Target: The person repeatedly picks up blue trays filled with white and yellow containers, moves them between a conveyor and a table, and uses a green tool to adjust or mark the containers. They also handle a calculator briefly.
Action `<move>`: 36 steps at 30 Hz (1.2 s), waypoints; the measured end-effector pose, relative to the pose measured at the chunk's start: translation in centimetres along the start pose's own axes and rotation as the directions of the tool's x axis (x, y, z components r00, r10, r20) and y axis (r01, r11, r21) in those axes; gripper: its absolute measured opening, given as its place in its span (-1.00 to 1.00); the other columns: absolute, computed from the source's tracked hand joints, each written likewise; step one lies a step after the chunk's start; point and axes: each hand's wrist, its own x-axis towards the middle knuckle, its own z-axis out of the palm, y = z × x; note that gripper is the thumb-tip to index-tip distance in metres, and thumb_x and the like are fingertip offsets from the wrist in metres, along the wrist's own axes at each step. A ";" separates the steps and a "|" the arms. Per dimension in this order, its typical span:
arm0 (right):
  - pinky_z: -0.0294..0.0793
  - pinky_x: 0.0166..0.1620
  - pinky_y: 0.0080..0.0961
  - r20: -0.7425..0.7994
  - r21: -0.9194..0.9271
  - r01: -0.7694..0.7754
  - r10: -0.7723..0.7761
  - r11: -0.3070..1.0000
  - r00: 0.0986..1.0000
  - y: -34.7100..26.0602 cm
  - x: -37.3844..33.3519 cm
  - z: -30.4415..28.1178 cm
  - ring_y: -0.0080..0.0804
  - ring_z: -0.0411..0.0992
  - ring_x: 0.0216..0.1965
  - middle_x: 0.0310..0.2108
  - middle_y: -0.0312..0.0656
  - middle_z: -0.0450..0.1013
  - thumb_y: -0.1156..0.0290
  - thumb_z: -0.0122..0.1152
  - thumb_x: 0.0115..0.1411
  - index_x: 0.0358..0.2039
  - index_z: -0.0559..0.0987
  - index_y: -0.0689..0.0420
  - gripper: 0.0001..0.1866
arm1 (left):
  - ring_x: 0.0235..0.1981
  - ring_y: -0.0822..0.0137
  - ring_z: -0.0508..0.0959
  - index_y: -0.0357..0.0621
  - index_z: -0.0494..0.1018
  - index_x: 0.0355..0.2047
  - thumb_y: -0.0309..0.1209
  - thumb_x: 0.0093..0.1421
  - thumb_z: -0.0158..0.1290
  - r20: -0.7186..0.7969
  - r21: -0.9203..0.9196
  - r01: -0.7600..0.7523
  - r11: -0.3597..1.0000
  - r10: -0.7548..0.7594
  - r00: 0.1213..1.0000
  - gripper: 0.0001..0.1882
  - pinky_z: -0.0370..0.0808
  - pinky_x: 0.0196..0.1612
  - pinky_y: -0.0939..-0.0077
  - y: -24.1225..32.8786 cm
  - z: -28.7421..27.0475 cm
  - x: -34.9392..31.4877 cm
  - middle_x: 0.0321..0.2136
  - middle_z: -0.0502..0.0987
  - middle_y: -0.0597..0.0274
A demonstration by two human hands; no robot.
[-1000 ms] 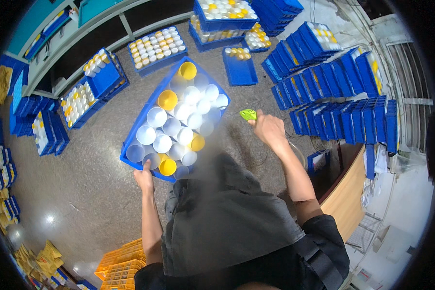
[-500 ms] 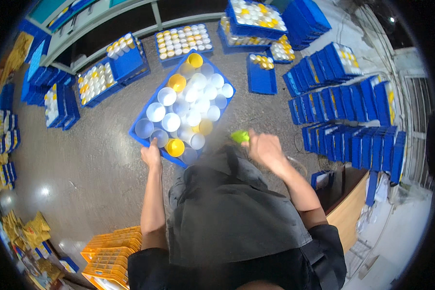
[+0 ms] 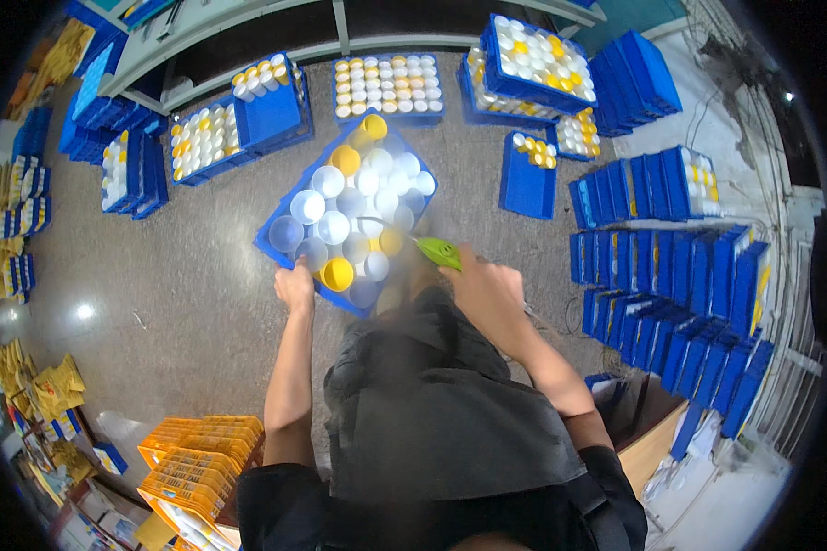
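A blue crate [image 3: 272, 253] full of white, clear and yellow open-ended tubes or cups [image 3: 332, 227] is held up at a slant in front of my body. My left hand [image 3: 294, 286] is closed on the crate's near left edge. In my closed right hand [image 3: 487, 288] is a green air blow gun [image 3: 439, 252], just off the crate's right side. Its thin bent nozzle reaches over the cups. Behind that hand trails what looks like a hose, partly hidden.
Rows of stacked blue crates [image 3: 657, 262] stand along the right wall. Filled crates [image 3: 388, 90] line the floor ahead, beside a crate holding several cups [image 3: 527, 174]. Orange baskets [image 3: 198, 468] are stacked at lower left. A wooden board [image 3: 652, 446] rises at lower right.
My right hand has brought the air blow gun left and closer to the cups. The crate stays in my left hand, tilted a little differently. The whole view has shifted slightly.
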 end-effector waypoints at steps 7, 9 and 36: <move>0.46 -0.50 -0.15 0.142 0.071 0.167 -0.176 0.983 0.974 3.1 8.8 -6.7 0.00 0.55 -0.55 -0.59 0.03 0.53 0.11 0.12 0.28 -0.20 0.40 0.18 -0.64 | -0.01 -0.14 0.55 -0.31 0.51 -0.03 -0.19 0.13 0.19 -0.006 0.139 0.042 0.989 -0.041 0.999 -0.50 0.39 0.10 0.15 10.0 4.3 4.0 -0.15 0.61 -0.20; 0.46 -0.50 -0.16 0.149 0.041 0.168 -0.172 0.985 0.974 3.9 10.5 -8.7 -0.02 0.55 -0.55 -0.58 0.01 0.53 0.11 0.14 0.28 -0.20 0.40 0.18 -0.64 | -0.04 -0.13 0.57 -0.30 0.53 -0.05 -0.19 0.12 0.19 0.017 0.120 0.034 0.992 -0.037 0.999 -0.52 0.41 0.08 0.15 12.2 5.3 5.5 -0.17 0.61 -0.20; 0.47 -0.51 -0.09 -0.042 -0.154 -0.155 0.151 0.976 0.988 5.7 46.8 -19.2 0.03 0.54 -0.57 -0.64 0.09 0.50 0.08 0.09 0.31 -0.12 0.43 0.19 -0.60 | -0.09 0.16 0.59 -0.20 0.36 0.14 -0.45 0.23 0.06 0.354 -0.572 0.322 0.754 -0.127 0.926 -0.56 0.57 -0.07 0.28 34.4 1.5 40.3 -0.01 0.54 0.12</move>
